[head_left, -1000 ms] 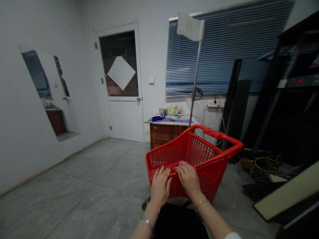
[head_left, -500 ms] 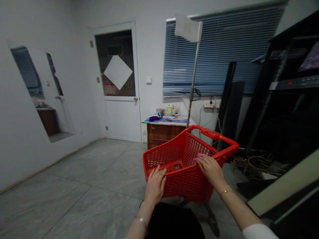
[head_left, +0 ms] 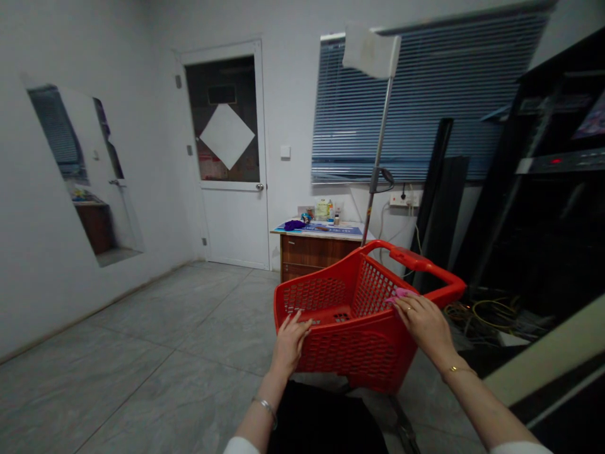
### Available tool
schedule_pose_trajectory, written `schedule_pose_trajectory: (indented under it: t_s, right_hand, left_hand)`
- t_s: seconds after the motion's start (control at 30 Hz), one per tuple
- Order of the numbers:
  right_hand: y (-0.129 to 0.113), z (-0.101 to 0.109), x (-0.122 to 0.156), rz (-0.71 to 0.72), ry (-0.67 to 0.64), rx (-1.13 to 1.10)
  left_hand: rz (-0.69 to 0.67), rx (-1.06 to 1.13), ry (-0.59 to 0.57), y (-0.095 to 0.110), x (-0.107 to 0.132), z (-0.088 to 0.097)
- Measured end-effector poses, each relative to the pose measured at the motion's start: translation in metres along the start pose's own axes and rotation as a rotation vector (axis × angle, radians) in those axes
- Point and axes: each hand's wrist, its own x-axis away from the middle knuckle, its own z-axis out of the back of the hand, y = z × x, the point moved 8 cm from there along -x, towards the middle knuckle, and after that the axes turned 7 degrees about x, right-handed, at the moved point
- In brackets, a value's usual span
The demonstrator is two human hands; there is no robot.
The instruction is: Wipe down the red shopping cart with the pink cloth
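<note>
A red plastic shopping cart basket [head_left: 350,350] stands on the floor in front of me, with a red handle at its far right. My left hand [head_left: 289,343] grips the near left rim of the basket, fingers curled over the edge. My right hand [head_left: 425,325] presses a pink cloth [head_left: 401,293] against the basket's right rim, just below the handle. A metal pole with a white flag [head_left: 373,53] rises from behind the cart.
A wooden desk [head_left: 316,249] with small bottles stands against the far wall under the window blinds [head_left: 416,101]. A white door [head_left: 231,164] is at the left. Dark panels, black equipment and loose cables [head_left: 491,309] crowd the right side. Grey tiled floor spreads left.
My right hand slid with the pink cloth from the near rim along the right side toward the handle. My left hand stayed on the near left rim.
</note>
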Motion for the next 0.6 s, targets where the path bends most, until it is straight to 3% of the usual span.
schedule_pose_trajectory:
  t_s: [0.37, 0.6]
  right_hand:
    - [0.010, 0.008, 0.001, -0.030, 0.033, 0.047]
    - [0.030, 0.011, -0.001, -0.066, 0.003, 0.080]
  left_hand:
    - [0.019, 0.064, -0.084, -0.033, -0.007, 0.000]
    - [0.042, 0.111, -0.102, -0.036, -0.013, 0.006]
